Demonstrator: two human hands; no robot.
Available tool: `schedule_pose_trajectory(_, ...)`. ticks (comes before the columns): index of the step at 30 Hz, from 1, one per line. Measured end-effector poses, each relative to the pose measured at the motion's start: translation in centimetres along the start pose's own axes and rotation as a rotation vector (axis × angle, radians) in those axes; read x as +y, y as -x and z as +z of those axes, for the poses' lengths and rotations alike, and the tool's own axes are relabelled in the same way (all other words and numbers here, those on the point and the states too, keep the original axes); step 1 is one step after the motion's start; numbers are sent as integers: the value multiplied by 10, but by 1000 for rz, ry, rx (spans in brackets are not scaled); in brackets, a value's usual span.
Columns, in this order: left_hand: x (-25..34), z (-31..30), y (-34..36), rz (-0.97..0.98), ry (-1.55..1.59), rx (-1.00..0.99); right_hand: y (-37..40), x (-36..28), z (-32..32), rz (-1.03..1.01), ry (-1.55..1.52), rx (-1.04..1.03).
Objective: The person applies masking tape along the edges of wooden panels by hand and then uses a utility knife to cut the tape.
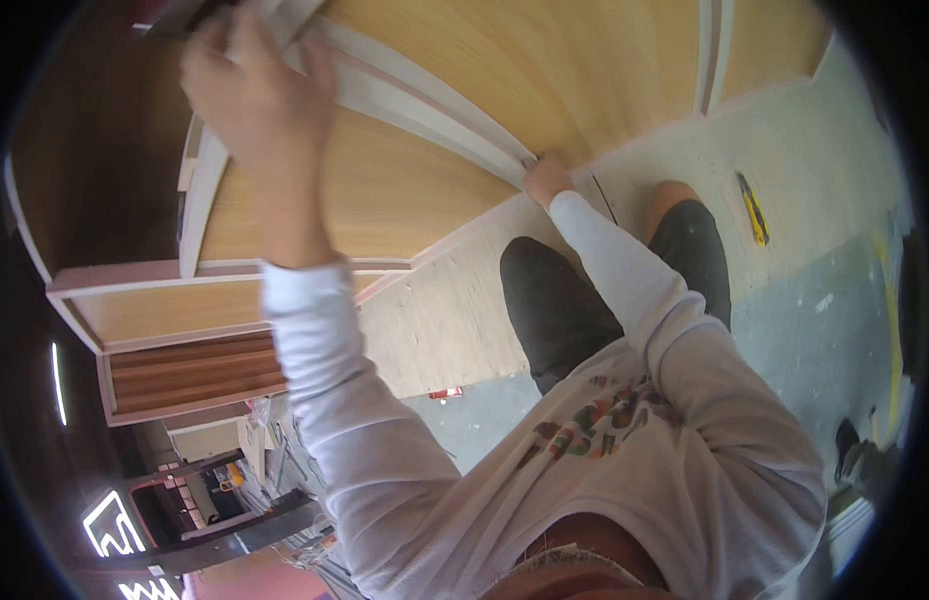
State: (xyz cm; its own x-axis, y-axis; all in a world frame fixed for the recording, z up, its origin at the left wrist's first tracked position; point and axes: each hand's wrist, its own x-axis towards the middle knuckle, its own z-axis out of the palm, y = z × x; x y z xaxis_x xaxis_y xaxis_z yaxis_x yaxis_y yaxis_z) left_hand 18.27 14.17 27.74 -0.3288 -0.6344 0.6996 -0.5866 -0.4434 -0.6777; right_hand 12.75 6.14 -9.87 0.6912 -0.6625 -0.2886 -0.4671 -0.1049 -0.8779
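A long white wooden strip (440, 122) runs diagonally across the light wood panel (385, 190). My left hand (270, 95) is raised at the strip's upper end, with its fingers curled around a pale edge; motion blurs them. Lower down, my right hand (549, 180) is closed at the strip's bottom end, close to where the panel meets the pale board underfoot. Its fingertips are partly hidden, and whether they also hold something small cannot be made out.
A yellow utility knife (753, 209) lies on the pale plywood board (835, 150), right of my knees. A small red-and-white item (445, 394) rests on the grey floor. Brown slats (195, 377) and cluttered tools (275, 450) are at left. Another person's leg (865, 465) shows at right.
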Motion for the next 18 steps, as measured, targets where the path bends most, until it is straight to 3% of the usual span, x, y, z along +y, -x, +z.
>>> schedule_pose_trajectory(2, 57, -22, 40, -155, 334, -143, -11, 7, 7, 9, 41, -27)
schedule_pose_trajectory(3, 91, -34, 50, -368, 479, -423, -6, -1, -1, -31, 51, -18)
schedule_pose_trajectory(4, 116, -38, 55, -328, 495, -461, 2, -5, -6, -67, 62, -13)
schedule_pose_trajectory(6, 134, -36, 59, -513, 821, -624, -5, 2, 2, -46, -66, -18)
schedule_pose_trajectory(7, 135, -32, 57, -526, 809, -603, -10, 6, 5, 10, -193, -25)
schedule_pose_trajectory(12, 117, -13, 29, -661, 706, -544, -13, 7, 0, 28, -107, -66)
schedule_pose_trajectory(18, 107, -9, 7, -656, 514, -551, -24, 15, 4, 10, 7, -99)
